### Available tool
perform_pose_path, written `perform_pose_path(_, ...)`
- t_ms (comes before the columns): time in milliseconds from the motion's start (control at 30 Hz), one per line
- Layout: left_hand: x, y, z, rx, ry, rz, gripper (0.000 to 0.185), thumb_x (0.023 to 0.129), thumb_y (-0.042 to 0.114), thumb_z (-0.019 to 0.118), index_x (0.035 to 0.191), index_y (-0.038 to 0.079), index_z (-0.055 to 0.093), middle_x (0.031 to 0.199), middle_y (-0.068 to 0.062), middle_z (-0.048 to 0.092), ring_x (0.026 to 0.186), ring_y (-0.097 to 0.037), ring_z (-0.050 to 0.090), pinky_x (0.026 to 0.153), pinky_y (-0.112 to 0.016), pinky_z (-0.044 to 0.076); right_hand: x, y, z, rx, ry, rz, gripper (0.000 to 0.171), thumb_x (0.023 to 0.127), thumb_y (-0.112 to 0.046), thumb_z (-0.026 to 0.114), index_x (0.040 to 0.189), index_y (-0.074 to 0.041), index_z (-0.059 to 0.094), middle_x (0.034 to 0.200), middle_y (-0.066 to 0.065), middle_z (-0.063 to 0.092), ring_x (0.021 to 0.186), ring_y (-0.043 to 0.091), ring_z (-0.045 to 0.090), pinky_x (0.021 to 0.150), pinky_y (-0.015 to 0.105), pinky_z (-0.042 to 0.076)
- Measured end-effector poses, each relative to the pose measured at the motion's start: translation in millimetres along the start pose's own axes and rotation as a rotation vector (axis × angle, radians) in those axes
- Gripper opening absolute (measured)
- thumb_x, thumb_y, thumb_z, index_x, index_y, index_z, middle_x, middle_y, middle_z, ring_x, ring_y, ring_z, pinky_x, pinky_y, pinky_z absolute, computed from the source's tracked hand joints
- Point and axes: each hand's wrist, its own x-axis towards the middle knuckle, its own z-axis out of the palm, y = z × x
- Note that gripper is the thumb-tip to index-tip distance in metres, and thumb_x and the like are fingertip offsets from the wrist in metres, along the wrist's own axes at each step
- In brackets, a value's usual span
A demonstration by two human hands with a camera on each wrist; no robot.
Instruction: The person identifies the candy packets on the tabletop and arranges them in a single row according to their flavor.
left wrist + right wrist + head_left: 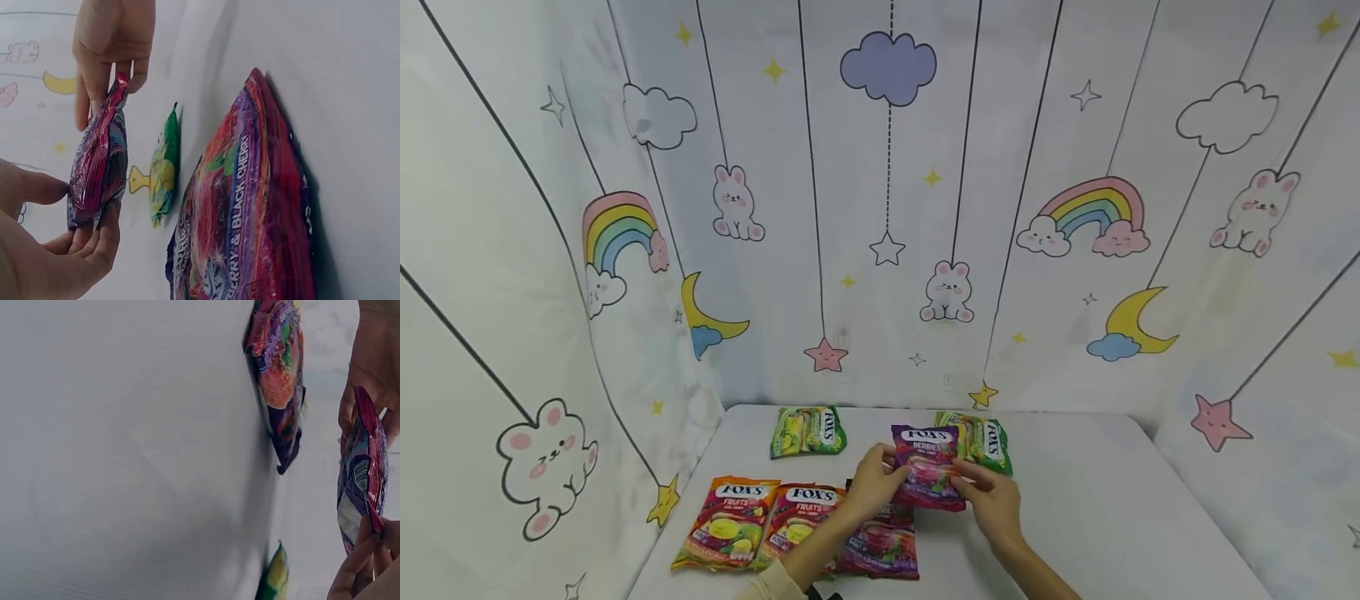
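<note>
A purple Fox's Berries candy bag (927, 467) is held just above the white table (1112, 508) by both hands. My left hand (886, 477) pinches its left edge and my right hand (976, 485) pinches its right edge. In the left wrist view the held bag (99, 162) hangs edge-on between the left hand's thumb and fingers (94, 234) below and the right hand (112, 44) above. The right wrist view shows the same bag (361, 472) between the right hand's fingers (365, 569) and the left hand (375, 369).
A second purple berries bag (880, 542) lies under my left forearm, seen also in the left wrist view (250, 206). Two orange Fruits bags (730, 521) (797, 517) lie to its left. Green bags (808, 431) (988, 439) lie near the printed backdrop.
</note>
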Motion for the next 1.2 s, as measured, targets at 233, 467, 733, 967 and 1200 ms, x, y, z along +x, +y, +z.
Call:
perform_pose_path(233,-6.0,-1.8,8.4,0.007,-0.04,-0.025,0.03,0.1,0.021,0.07,0.121,0.002,0.06,0.108,-0.009,0.06,0.094,-0.019,0.06,0.072,-0.033,0.053,-7,13,-6,-0.011,0.003,0.002,0.027,0.089,-0.011,0.083,0.115,-0.018,0.081,0.115,0.002,0.078,0.089,0.018,0.069,0.07,0.029,0.057)
perform_pose_path(467,-10.8,-6.7,15.7,0.016,-0.055,-0.043,0.034,0.099,0.019,0.072,0.124,0.0,0.059,0.108,-0.009,0.059,0.094,-0.02,0.058,0.078,-0.035,0.053,-12,19,-8,-0.042,0.021,0.029,0.027,0.088,-0.013,0.083,0.114,-0.018,0.081,0.113,0.002,0.078,0.088,0.018,0.068,0.067,0.025,0.054)
perform_pose_path(733,-16.5,-11.6,26.1,0.039,-0.097,-0.089,0.034,0.099,0.023,0.072,0.125,0.004,0.059,0.11,-0.005,0.059,0.097,-0.017,0.059,0.082,-0.039,0.055,-23,26,-14,-0.067,0.042,0.059,0.024,0.088,-0.011,0.083,0.112,-0.015,0.082,0.112,0.006,0.079,0.085,0.018,0.069,0.065,0.025,0.053)
perform_pose_path(967,-20.9,-14.1,33.2,0.045,-0.121,-0.115,0.032,0.099,0.023,0.072,0.121,0.005,0.058,0.104,-0.003,0.057,0.091,-0.016,0.057,0.076,-0.034,0.052,-27,31,-19,-0.068,0.033,0.086,0.025,0.088,-0.011,0.084,0.112,-0.015,0.082,0.112,0.004,0.079,0.087,0.018,0.067,0.066,0.025,0.053)
perform_pose_path(1200,-26.6,-15.3,38.1,0.061,-0.133,-0.132,0.036,0.098,0.025,0.073,0.122,0.005,0.057,0.105,-0.003,0.056,0.091,-0.016,0.056,0.077,-0.038,0.052,-32,33,-24,-0.105,0.037,0.12,0.025,0.088,-0.011,0.083,0.113,-0.016,0.082,0.113,0.004,0.078,0.089,0.017,0.067,0.067,0.025,0.052)
